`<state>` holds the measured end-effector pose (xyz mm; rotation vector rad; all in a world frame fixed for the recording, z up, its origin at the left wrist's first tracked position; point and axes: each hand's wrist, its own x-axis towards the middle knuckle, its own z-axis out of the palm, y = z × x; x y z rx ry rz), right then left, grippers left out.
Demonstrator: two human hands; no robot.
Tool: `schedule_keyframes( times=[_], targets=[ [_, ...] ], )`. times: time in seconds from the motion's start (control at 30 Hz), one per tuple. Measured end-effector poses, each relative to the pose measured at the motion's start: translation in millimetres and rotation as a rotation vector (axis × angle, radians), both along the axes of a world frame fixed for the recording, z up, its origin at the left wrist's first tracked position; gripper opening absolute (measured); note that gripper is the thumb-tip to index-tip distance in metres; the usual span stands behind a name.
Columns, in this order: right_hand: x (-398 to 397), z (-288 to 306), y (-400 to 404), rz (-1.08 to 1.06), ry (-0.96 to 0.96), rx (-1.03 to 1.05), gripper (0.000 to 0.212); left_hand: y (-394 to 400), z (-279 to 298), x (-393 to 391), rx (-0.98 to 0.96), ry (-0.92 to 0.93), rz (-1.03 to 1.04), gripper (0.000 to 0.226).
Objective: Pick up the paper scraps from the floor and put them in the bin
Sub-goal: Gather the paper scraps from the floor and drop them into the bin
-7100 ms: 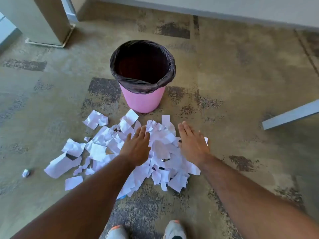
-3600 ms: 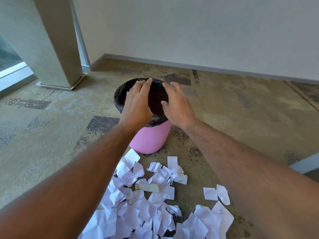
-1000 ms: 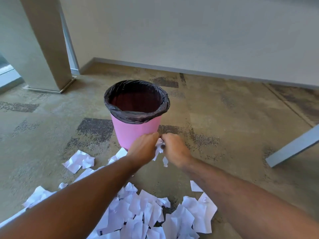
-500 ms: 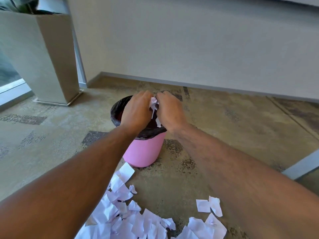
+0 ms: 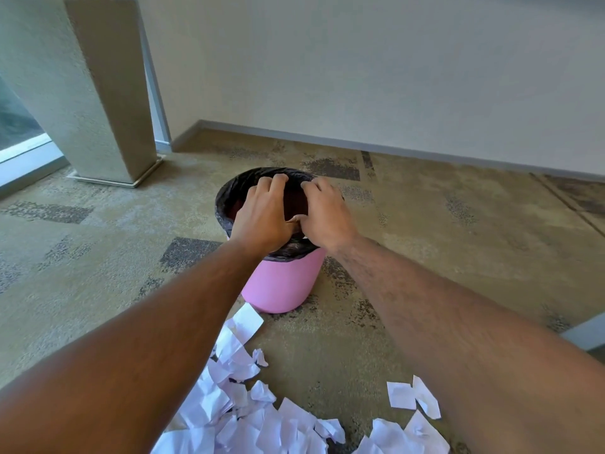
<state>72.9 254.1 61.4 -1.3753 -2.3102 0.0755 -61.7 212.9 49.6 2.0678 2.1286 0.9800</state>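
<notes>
Pink bin [image 5: 280, 285], black-lined; contents hidden. Left hand [image 5: 262, 217] and right hand [image 5: 324, 216] hover above its mouth, fingers loosely bent; grasp cannot be determined. Paper scraps [image 5: 248, 417] lie on the floor [image 5: 442, 244] near the bin.

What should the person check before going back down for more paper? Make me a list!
1. Both hands over the bin opening: ok. The left hand and right hand are above the pink bin.
2. Hands empty of paper: cannot tell; the palms face down, and no paper shows.
3. Bin upright: ok.
4. Black bin liner folded over the rim: ok.
5. Floor cleared: not ok. A pile of paper scraps lies in front of the bin, with two scraps apart to the right.
6. Room left in the bin: cannot tell; the hands hide most of the inside.
</notes>
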Motion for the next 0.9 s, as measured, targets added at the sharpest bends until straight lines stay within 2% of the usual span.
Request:
schedule_keyframes(
  times=[0.1, 0.2, 0.27, 0.37, 0.53, 0.6, 0.73, 0.9],
  targets=[
    [5, 6, -3, 0.016, 0.036, 0.03, 0.056, -3, 1, 6, 0.036, 0.008, -0.015, 0.078],
    [9, 15, -6, -0.005, 0.092, 0.088, 0.042, -7, 7, 11, 0.069, 0.016, -0.031, 0.078],
    [11, 21, -9, -0.02, 0.093, 0.083, 0.042, -11, 11, 16, 0.098, 0.031, -0.027, 0.073],
    [21, 24, -17, -0.042, 0.036, 0.03, 0.047, -22, 14, 26, 0.129, 0.068, -0.035, 0.065],
    [67, 8, -39, -0.095, -0.019, -0.036, 0.03, -54, -6, 57, 0.219, 0.076, -0.157, 0.055],
    [92, -7, -51, -0.13, -0.086, -0.107, 0.033, -68, -23, 74, 0.238, 0.138, -0.226, 0.05],
    [141, -50, -77, -0.166, -0.24, -0.275, 0.04, -95, -66, 111, 0.099, 0.237, -0.397, 0.048],
    [202, -114, -121, -0.087, -0.465, -0.658, 0.066, -121, -119, 153, -0.314, 0.253, -0.584, 0.061]
  ],
)
